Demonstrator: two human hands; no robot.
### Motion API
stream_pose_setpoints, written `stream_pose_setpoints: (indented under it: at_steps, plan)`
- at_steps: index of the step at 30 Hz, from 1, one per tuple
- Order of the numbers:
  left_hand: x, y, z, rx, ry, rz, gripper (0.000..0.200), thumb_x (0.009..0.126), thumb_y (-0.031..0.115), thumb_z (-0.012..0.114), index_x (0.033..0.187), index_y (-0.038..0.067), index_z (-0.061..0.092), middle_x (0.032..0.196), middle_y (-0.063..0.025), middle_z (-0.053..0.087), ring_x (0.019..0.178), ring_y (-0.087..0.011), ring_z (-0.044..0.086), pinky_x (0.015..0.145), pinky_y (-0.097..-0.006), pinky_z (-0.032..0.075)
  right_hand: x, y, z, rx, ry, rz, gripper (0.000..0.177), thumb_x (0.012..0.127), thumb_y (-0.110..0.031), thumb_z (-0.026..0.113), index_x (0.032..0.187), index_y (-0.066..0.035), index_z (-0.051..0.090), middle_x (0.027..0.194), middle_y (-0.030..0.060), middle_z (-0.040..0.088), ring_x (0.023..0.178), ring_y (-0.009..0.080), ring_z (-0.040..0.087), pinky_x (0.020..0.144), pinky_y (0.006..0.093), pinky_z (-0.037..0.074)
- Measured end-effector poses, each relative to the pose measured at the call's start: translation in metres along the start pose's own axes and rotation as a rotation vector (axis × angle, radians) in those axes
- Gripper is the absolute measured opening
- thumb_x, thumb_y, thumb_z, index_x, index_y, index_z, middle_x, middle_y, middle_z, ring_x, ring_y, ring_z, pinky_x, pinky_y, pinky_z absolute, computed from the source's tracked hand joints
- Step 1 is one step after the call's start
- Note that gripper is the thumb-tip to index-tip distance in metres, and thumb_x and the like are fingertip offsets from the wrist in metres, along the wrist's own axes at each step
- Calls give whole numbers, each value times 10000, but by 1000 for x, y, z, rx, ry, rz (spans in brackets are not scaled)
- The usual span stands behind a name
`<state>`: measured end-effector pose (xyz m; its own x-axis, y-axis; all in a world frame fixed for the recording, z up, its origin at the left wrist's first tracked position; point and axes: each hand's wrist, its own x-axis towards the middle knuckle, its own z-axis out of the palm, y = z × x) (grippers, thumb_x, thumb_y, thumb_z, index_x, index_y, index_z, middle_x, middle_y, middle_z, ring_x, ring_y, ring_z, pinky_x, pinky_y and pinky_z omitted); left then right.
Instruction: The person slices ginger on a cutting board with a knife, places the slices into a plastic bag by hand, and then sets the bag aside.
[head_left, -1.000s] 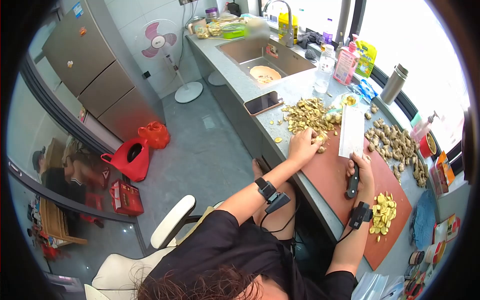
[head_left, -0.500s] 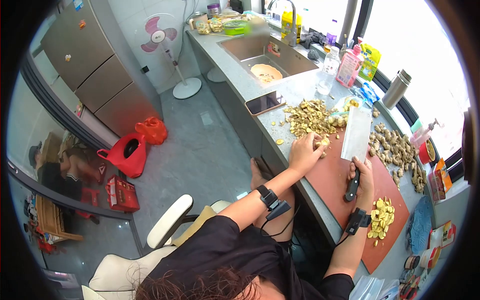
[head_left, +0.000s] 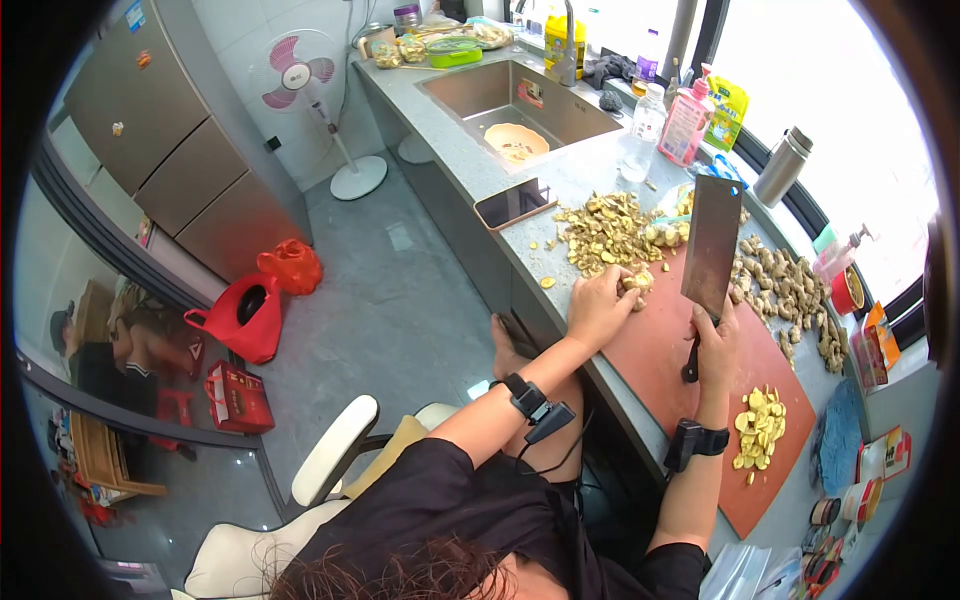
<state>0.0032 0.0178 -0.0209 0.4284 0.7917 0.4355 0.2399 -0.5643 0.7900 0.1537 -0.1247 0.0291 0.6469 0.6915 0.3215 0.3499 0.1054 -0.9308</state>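
Observation:
My left hand [head_left: 598, 308] has its fingers closed around a piece of ginger [head_left: 639, 288] with pale cut patches, over the far left part of the reddish-brown cutting board [head_left: 640, 362]. In my right hand [head_left: 718, 348] is the black handle of a cleaver [head_left: 711, 245]. Its broad dark blade stands raised above the board, apart from the ginger. Yellow ginger slices [head_left: 758, 425] lie in a heap on the near right part of the board. Beyond my left hand is a pile of ginger peelings [head_left: 606, 232]. Unpeeled ginger roots [head_left: 785, 285] are spread along the board's right side.
A phone [head_left: 514, 204] lies near the counter's left edge. Behind it, the sink [head_left: 585, 115] holds an orange bowl [head_left: 517, 140]. A clear bottle [head_left: 642, 135], a pink pump bottle [head_left: 686, 125] and a steel flask [head_left: 783, 168] stand toward the window.
The cleaver has turned, its blade going from bright to dark, and my right hand has shifted its hold slightly upward. My left hand keeps the ginger. The whole view has shifted a little.

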Motion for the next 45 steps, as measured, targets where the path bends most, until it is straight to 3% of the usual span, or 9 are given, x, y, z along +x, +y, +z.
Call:
stream_pose_setpoints:
  at_steps: [5,7,8,11,15,22,29,37,45]
  plan:
    - [0,-1,0,-74,35,-35,254,893,238,772,1045,57,680,826,-96,739,744,-273,715,702,-392,535,-7,-14,9,-265,-53,-29,441,951,-6,680,1389,-45,650,843,40,665,664,112,623,583,295,532]
    - [0,1,-1,-18,67,-58,251,886,220,781,1054,61,682,838,-114,743,752,-285,723,690,-386,548,-5,-22,16,-686,-58,-631,515,920,-4,686,1407,-170,663,857,79,674,677,194,646,619,350,541]
    - [0,3,-1,-93,58,-96,241,901,239,752,1028,58,655,854,-121,748,829,-329,723,792,-454,509,-9,-18,21,-664,-70,-519,562,893,-22,680,1399,-265,667,865,100,655,707,279,651,645,396,536]
    - [1,13,-9,-102,27,-182,250,889,218,752,1025,32,655,858,-145,757,810,-353,733,764,-465,545,-13,-21,26,-739,-139,-528,568,879,-45,670,1397,-278,659,858,84,643,712,301,662,635,422,532]
    - [-2,-11,5,43,58,-65,217,874,209,697,1017,52,744,969,-170,756,930,-387,708,846,-490,537,-16,-19,30,-766,-157,-529,570,827,-28,663,1351,-252,670,870,92,649,693,318,663,632,434,534]
    - [-5,-21,6,91,37,-28,301,930,263,677,1122,35,720,1079,-205,741,1051,-421,686,888,-478,536,-20,-21,34,-810,-197,-518,524,807,-19,654,1304,-185,667,873,81,650,689,311,658,641,428,540]
    - [-4,-5,-1,-73,65,-141,264,870,245,721,1054,57,756,991,-173,761,954,-413,698,843,-491,540,-19,-15,34,-822,-218,-499,511,809,-27,676,1302,-151,628,928,80,665,762,307,683,664,415,553]
    - [-1,0,-3,-61,63,-207,299,850,269,748,997,9,738,877,-220,742,862,-440,704,794,-513,543,-18,-8,36,-872,-225,-446,450,843,-36,680,1276,-127,596,964,91,672,834,305,704,688,423,568]
    - [0,-1,-4,-69,51,-222,299,836,257,763,1016,20,742,910,-220,748,888,-439,708,803,-505,546,-19,-10,37,-941,-220,-432,419,857,-44,671,1262,-129,609,959,91,670,817,309,704,682,423,568]
